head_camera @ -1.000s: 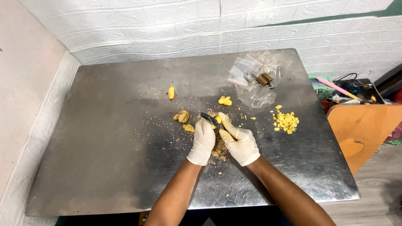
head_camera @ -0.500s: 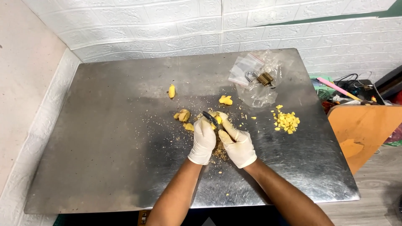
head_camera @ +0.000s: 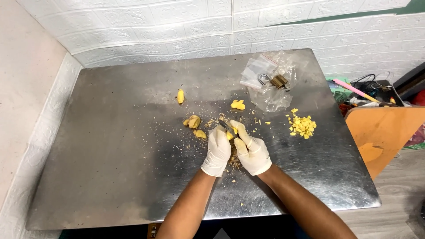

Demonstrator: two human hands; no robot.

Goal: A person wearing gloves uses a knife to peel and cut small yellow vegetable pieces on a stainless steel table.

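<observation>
The yellow ginger piece (head_camera: 234, 131) sits pinched between both gloved hands, just above the steel table (head_camera: 110, 146). The left hand (head_camera: 218, 151) closes round a small knife (head_camera: 226, 127), blade against the piece; the right hand (head_camera: 252, 152) clamps the piece itself. Shallow strokes away from the fingers would serve best here. Peeled chunks (head_camera: 193, 121) lie left of the grip, diced bits (head_camera: 303, 126) to its right.

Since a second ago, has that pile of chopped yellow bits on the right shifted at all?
No. The pile of chopped yellow bits sits in the same spot just below the clear plastic bag with the padlock, right of both gloved hands.
</observation>
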